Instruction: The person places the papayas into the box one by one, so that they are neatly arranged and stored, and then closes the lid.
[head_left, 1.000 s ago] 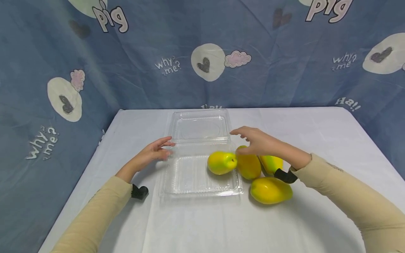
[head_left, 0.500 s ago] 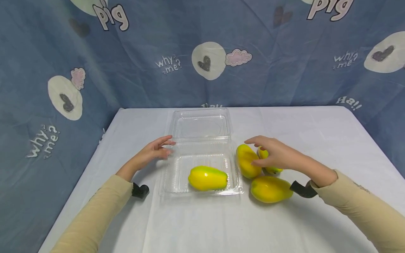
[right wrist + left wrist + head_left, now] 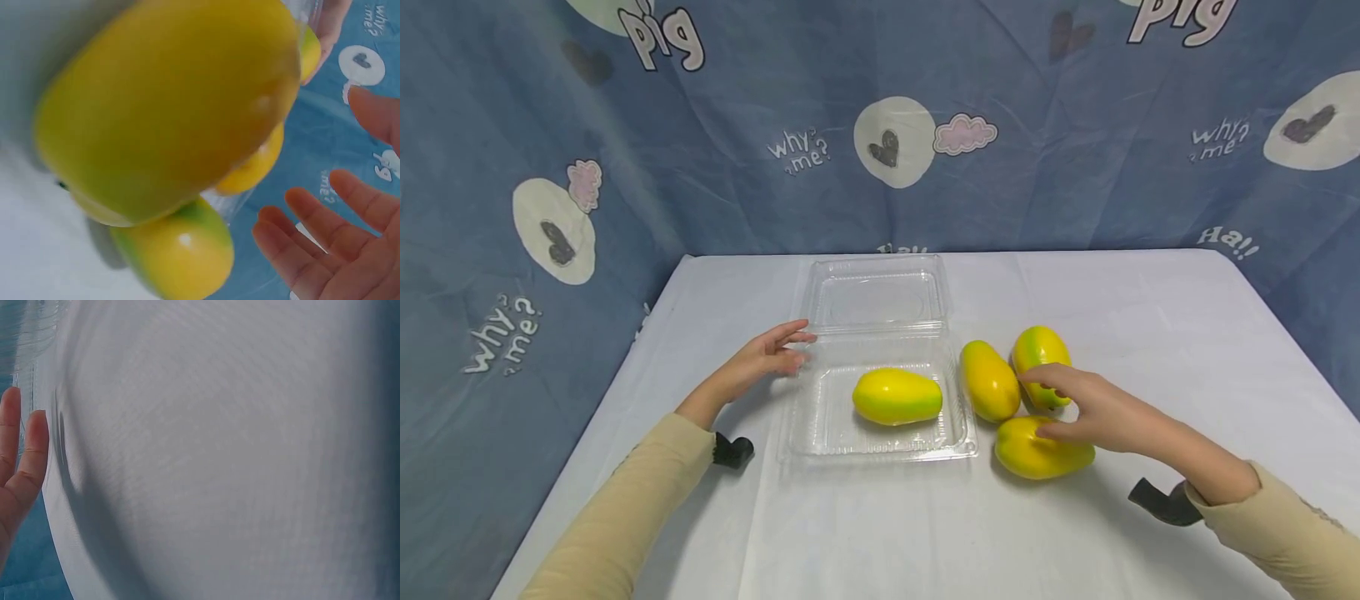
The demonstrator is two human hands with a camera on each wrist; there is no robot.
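A clear plastic clamshell box (image 3: 820,450) lies unfolded on the table, lid to the back. Inside its base sits one yellow-green papaya (image 3: 897,397), lying crosswise. My left hand (image 3: 748,371) rests by the box's left edge with relaxed fingers; whether it touches the plastic I cannot tell. Three more papayas cluster right of the box: one against its right side (image 3: 988,382), one behind (image 3: 1041,358) and one in front (image 3: 1043,450). Over the front papaya hovers my right hand (image 3: 1105,414), fingers spread and holding nothing. The right wrist view shows this papaya (image 3: 175,112) large and close.
White cloth covers the table (image 3: 925,533). A blue printed curtain (image 3: 737,192) hangs behind and at both sides. Black wrist straps (image 3: 1165,502) show at both sleeves.
My right hand has let go of the papaya at the box and moved right and nearer. That papaya has rolled forward in the base, then back a little. My left hand stays put.
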